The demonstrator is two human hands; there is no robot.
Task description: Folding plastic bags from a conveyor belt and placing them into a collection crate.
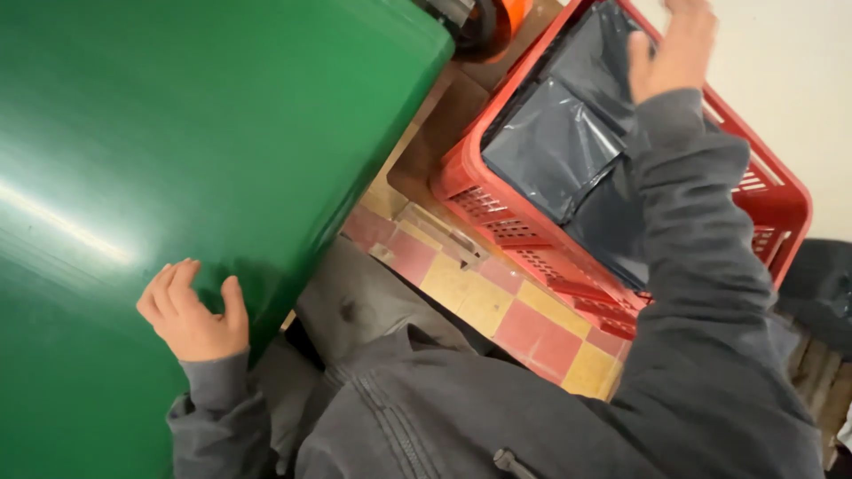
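red crate (532, 257) runs upper-left to lower-right

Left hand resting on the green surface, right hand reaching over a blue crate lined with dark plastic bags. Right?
Not quite. The crate is red, not blue; the head view shows its red slotted walls. The rest holds: the left hand rests on the green surface, and the right hand reaches over the crate, which is lined with dark plastic bags.
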